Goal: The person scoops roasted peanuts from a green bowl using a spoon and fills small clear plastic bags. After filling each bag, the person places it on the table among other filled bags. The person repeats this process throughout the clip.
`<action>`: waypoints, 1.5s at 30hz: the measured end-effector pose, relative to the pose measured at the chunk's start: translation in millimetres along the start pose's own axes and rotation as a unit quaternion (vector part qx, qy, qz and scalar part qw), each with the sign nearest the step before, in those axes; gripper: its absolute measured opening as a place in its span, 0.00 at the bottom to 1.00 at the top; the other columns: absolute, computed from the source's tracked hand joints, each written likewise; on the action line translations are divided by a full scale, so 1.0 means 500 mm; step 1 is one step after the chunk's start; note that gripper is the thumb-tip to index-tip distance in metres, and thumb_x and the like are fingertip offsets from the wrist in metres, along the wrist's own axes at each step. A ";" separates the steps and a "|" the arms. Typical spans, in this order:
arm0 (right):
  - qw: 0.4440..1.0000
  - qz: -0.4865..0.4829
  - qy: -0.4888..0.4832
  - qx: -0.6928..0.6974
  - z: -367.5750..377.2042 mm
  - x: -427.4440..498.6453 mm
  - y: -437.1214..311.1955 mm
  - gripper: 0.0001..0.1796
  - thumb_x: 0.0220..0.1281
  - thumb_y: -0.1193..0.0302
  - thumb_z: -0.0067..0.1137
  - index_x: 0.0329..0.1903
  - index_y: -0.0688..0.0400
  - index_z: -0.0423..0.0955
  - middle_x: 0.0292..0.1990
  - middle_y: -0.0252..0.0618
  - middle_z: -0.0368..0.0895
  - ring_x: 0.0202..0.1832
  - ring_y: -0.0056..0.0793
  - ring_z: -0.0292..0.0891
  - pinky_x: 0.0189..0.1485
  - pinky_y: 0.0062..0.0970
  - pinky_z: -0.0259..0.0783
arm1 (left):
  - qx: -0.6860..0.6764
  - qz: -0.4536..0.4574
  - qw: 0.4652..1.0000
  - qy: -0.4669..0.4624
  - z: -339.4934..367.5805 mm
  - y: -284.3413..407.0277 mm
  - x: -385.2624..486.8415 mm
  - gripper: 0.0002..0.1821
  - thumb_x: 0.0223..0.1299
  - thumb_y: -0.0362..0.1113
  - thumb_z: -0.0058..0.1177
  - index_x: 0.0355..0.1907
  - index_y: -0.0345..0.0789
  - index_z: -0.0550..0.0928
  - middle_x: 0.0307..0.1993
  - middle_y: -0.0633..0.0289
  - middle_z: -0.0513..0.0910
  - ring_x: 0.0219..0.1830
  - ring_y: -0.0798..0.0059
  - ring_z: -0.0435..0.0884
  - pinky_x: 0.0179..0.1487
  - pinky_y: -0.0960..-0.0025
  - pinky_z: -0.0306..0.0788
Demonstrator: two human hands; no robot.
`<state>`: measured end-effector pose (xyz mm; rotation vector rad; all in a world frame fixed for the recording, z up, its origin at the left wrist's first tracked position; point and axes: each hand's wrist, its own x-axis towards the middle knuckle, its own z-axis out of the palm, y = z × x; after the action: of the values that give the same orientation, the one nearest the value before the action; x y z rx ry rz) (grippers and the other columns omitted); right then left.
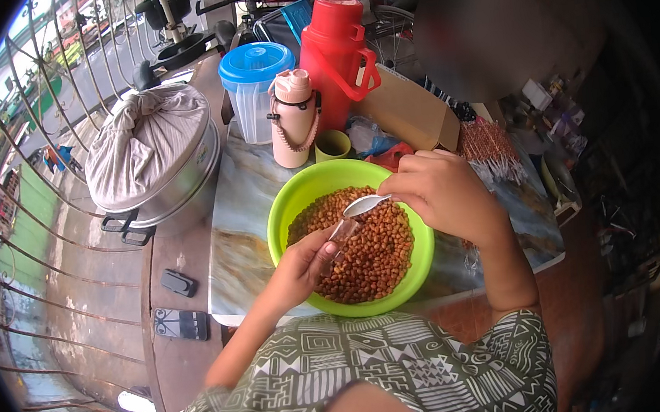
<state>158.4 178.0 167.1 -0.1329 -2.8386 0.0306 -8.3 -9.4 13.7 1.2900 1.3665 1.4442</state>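
Observation:
A lime-green plastic basin (284, 209) of reddish-brown peanuts (378, 266) stands at the table's front edge. Over the nuts, my left hand (305, 260) pinches a small clear plastic bag (344, 234) with its upper end towards the spoon. My right hand (445, 191) grips a white spoon (366, 205) by the handle from the basin's right side. The spoon's bowl is just above the bag's mouth; whether they touch I cannot tell. How much the bag holds is hard to see.
Behind the basin stand a green cup (333, 146), a pink bottle (292, 130), a blue-lidded container (257, 95) and a red thermos (330, 61). Filled narrow bags (488, 147) lie right, by a cardboard box (409, 107). A cloth-covered pot (151, 156) and a phone (181, 324) are left.

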 end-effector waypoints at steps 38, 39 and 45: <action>0.953 0.090 -0.152 0.245 -0.017 -0.008 0.088 0.13 0.60 0.71 0.70 0.48 0.55 0.87 0.40 0.43 0.89 0.43 0.37 0.86 0.49 0.33 0.77 | -0.014 -0.019 0.999 -0.038 0.007 0.026 0.007 0.27 0.83 0.44 0.43 0.76 0.34 0.69 0.40 0.66 0.82 0.38 0.83 0.77 0.48 0.76 0.75; 0.954 0.089 -0.158 0.238 -0.022 -0.002 0.082 0.13 0.59 0.72 0.70 0.48 0.56 0.88 0.39 0.43 0.89 0.43 0.38 0.86 0.48 0.33 0.77 | -0.017 -0.032 0.999 -0.038 0.008 0.024 0.007 0.26 0.83 0.42 0.44 0.75 0.34 0.70 0.41 0.65 0.81 0.41 0.82 0.77 0.50 0.75 0.74; 0.981 0.050 -0.151 0.112 -0.039 0.020 0.040 0.11 0.58 0.70 0.69 0.44 0.54 0.88 0.37 0.42 0.87 0.43 0.44 0.84 0.47 0.38 0.77 | -0.012 -0.033 0.999 -0.032 0.010 0.026 0.009 0.24 0.82 0.41 0.46 0.73 0.33 0.72 0.38 0.64 0.79 0.39 0.80 0.77 0.47 0.72 0.74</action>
<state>156.5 198.9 188.2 -0.2396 -3.0996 0.4254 -3.0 -6.0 26.7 1.2535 1.3336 1.3585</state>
